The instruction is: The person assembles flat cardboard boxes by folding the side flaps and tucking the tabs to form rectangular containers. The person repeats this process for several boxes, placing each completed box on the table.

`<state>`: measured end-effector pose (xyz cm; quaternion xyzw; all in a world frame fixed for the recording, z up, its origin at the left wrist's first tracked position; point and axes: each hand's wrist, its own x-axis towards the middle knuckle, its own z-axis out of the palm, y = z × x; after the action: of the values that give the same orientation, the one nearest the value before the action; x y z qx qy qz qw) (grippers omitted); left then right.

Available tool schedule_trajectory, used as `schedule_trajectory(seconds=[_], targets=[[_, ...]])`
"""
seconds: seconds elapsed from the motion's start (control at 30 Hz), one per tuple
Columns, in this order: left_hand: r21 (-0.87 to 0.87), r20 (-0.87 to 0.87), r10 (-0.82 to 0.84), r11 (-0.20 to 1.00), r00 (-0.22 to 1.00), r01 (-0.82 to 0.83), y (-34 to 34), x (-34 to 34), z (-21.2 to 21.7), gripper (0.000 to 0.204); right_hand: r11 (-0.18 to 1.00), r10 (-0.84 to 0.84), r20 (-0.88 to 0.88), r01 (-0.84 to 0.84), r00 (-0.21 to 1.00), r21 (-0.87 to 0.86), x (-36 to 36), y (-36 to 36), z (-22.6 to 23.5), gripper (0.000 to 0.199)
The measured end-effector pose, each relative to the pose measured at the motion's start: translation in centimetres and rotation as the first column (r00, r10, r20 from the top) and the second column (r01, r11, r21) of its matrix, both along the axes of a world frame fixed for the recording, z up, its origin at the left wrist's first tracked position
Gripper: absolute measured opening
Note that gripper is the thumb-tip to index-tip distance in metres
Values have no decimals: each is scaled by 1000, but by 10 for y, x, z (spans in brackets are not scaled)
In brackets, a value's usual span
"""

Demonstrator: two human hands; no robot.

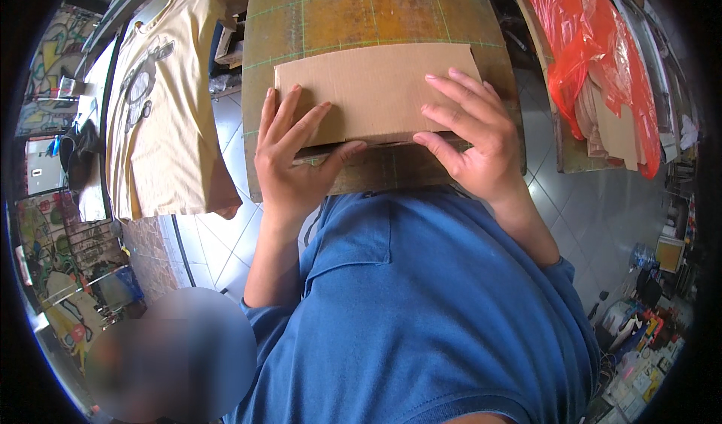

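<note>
A flat-topped brown cardboard box [376,89] lies on the worn wooden table in front of me, its long side toward my body. My left hand [293,145] rests at its left end, fingers spread over the top and the thumb along the near edge. At the right end, my right hand [477,134] lies with fingers apart on the top face, its thumb at the near edge. Neither hand is wrapped round anything. A dark gap shows under the box's near edge; what is inside is hidden.
Green grid lines mark the wooden table [361,14]. To the left hangs or lies a beige printed T-shirt [165,115]. On the right, a red plastic bag [594,48] covers pieces of cardboard [617,134] on another board. Pale floor tiles [579,213] show between the tables.
</note>
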<state>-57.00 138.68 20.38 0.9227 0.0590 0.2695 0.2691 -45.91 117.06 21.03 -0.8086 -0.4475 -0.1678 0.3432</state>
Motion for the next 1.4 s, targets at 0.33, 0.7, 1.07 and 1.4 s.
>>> schedule_trajectory(seconds=[0.33, 0.7, 1.07, 1.4], targets=[[272, 141, -10, 962, 990, -29, -1, -4, -24, 45, 1000, -8, 163, 11, 987, -17, -3, -2, -21, 16], [-221, 186, 126, 972, 975, -83, -4, -30, -44, 90, 965, -216, -22, 217, 976, 146, -27, -15, -40, 83], [-207, 274, 44, 978, 961, 14, 45, 34, 40, 73, 971, -112, -32, 116, 993, 210, 24, 20, 31, 73], [-217, 604, 1, 962, 797, 163, 228, 289, 155, 52, 838, 148, 128, -193, 981, 510, 270, 182, 145, 82]])
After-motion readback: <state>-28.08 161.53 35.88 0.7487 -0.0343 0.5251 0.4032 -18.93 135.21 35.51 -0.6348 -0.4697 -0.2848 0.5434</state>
